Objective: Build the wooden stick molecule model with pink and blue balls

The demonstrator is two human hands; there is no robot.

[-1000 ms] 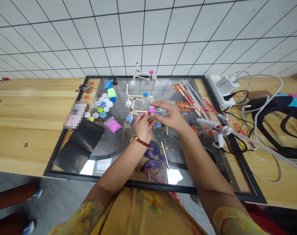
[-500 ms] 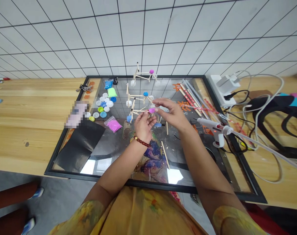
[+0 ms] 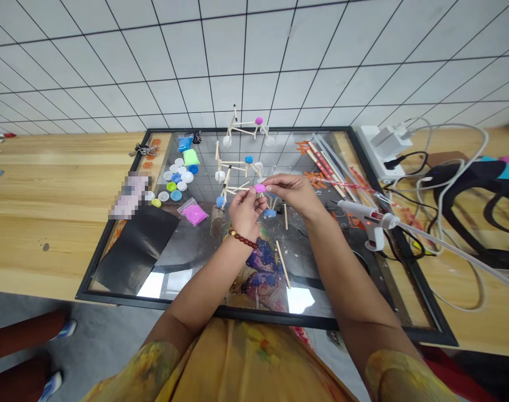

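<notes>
The left hand and right hand meet over the middle of the glass panel, well apart from its black border on the left and right sides. The left fingertips pinch the near stick model just beside its pink lump; the right thumb and forefinger close on the lump's other end. The model's blue caps sit low to either side of the left hand.

Room is tightest beyond the hands: 2 more stick models, 1 with a blue lump and 1 with a pink top, stand between them and the far border. Toward the body, a stretch of glass holds 1 loose stick between the forearms. On the right, the glue gun points its nozzle toward the right forearm, its cord trailing across the border.

The glass is reflective and specked with bits. Bottle caps, a pink bag and a black sheet lie on its left; a power strip sits beyond its right border. A wooden table supports everything, against a white tiled wall. Another person's legs show at lower left over grey floor.
</notes>
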